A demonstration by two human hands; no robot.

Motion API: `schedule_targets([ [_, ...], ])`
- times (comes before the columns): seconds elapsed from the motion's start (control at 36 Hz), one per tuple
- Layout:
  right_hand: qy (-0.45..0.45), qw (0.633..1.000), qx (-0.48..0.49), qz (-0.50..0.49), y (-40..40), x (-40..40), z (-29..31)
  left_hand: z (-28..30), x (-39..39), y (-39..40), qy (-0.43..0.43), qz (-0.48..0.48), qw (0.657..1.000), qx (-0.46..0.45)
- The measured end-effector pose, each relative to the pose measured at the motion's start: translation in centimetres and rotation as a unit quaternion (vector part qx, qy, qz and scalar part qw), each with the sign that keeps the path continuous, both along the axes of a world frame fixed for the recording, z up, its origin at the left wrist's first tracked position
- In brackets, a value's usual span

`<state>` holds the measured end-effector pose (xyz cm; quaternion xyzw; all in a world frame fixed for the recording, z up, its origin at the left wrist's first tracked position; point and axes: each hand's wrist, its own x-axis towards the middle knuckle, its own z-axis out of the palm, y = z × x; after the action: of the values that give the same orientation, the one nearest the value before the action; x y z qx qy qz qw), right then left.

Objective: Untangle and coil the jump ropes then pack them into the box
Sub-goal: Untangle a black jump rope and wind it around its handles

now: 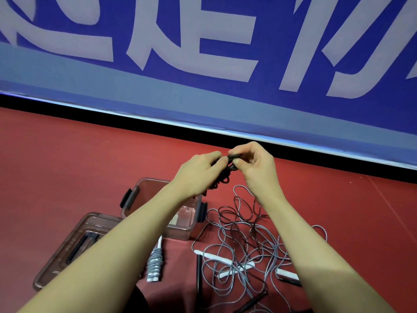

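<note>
Both hands are raised above the red floor and hold a coiled black jump rope (pixel 225 177). My left hand (pixel 198 170) grips the wound bundle. My right hand (pixel 252 163) pinches a loop of its cord at the top. Below them stands the open transparent brown box (pixel 180 227), partly hidden by my left forearm. A grey rope wound round its white handles (pixel 155 263) lies in front of the box. To the right sprawls a tangle of grey and black ropes (pixel 248 251) with white handles (pixel 225 260) and black handles (pixel 198 274).
The box's lid (pixel 67 251) lies flat to the left of the box. A blue banner with large pale lettering (pixel 203 53) runs along the far side, with a black strip at its foot. Red floor (pixel 67 166) stretches left and right.
</note>
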<state>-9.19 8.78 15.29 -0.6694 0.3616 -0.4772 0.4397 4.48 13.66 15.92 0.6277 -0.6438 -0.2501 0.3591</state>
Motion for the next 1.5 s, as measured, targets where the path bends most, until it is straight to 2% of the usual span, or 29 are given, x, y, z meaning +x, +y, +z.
schedule_targets([
  [0.19,-0.050,0.999,0.001,0.004,-0.1,-0.1,0.4,0.2,-0.3,-0.2,0.173,-0.015,0.984,0.037],
  [0.28,-0.063,0.998,0.010,0.005,-0.1,-0.1,0.5,0.6,-0.4,-0.1,0.195,-0.007,0.979,0.062],
  [0.36,-0.055,0.998,0.000,-0.011,0.1,0.0,0.4,0.7,-0.7,-0.1,0.151,0.013,0.987,0.057],
  [0.44,-0.072,0.997,0.000,-0.034,0.4,0.3,0.3,0.7,-1.2,-0.1,0.049,0.056,0.997,0.027],
  [0.58,-0.099,0.994,0.011,-0.033,0.4,0.3,0.6,0.8,-1.4,-0.3,-0.047,0.097,0.994,-0.007],
  [0.86,-0.081,0.995,0.028,-0.048,0.2,0.3,-0.4,1.3,-0.9,-0.5,-0.091,0.021,0.994,0.052],
  [0.94,-0.047,0.998,0.006,-0.043,-0.1,0.3,-0.3,1.1,-0.8,-0.8,-0.097,0.037,0.993,0.053],
  [1.06,0.013,1.000,-0.024,-0.009,-0.2,0.1,0.0,0.4,-0.4,-1.1,-0.153,0.072,0.984,0.048],
  [1.11,0.085,0.993,-0.086,-0.007,-0.5,-0.1,-0.1,0.3,-0.2,-1.2,-0.175,0.079,0.981,0.042],
  [1.22,0.216,0.952,-0.219,0.013,-1.0,-0.8,0.0,0.2,0.1,-1.2,-0.224,0.084,0.970,0.033],
  [1.31,0.254,0.939,-0.231,0.028,-0.8,-1.0,0.1,0.3,-0.1,-1.2,-0.216,0.078,0.973,0.038],
  [1.5,0.291,0.928,-0.233,-0.003,0.2,-0.8,0.4,0.6,0.1,-0.6,-0.193,0.038,0.980,0.032],
])
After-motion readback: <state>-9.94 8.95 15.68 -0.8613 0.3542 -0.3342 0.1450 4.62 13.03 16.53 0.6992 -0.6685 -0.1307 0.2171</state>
